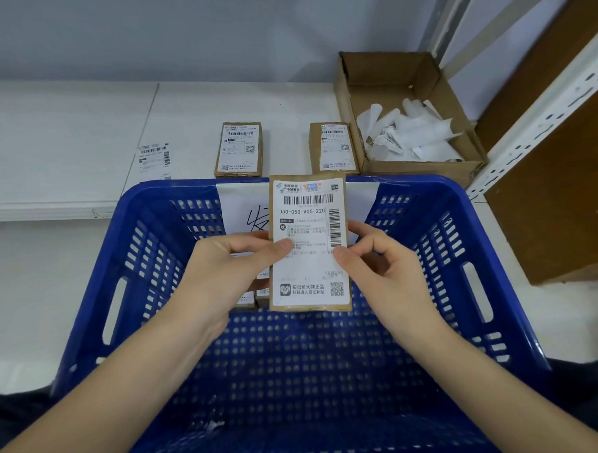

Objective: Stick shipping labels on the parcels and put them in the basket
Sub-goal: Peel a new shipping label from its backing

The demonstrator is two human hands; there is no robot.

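At centre frame we see both hands, left point(224, 264) and right point(377, 257), pinching the labelled parcel point(308, 241) by its side edges above the blue basket point(463, 253) (two more labelled parcels wait on the desk point(64, 134) above), thumbs seemingly smoothing the label before lowering it in.

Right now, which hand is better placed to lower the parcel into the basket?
Left. The left hand wraps round the parcel from its side; the right hand only pinches its edge above the basket.
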